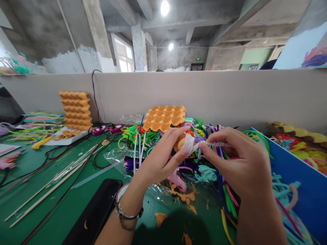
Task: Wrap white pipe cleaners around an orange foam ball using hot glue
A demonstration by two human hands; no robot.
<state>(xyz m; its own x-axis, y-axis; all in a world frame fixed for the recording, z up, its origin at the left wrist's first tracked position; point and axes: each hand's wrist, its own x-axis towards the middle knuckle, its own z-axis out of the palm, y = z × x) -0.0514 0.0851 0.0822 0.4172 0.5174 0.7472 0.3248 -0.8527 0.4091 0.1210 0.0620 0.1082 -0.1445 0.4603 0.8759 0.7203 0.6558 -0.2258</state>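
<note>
My left hand (159,158) is closed around a small orange rounded piece (179,143), which looks like an egg-carton cup. White pipe cleaner (189,141) is wound about the right side of this piece. Thumb and forefinger of my right hand (242,160) pinch the loose white length just right of it. Close behind the fingers lies something purple and fuzzy (200,139); whether it is attached to the piece I cannot tell. Below my hands are a pink object (179,182) and a teal tangle of pipe cleaner (206,174).
An orange egg tray (166,116) leans on colourful pipe cleaners behind my hands. Another egg tray (76,109) stands at left. A black phone (95,211), wooden sticks (55,185), cables and orange scraps (160,218) lie on the green table. A blue board (298,187) stands at right.
</note>
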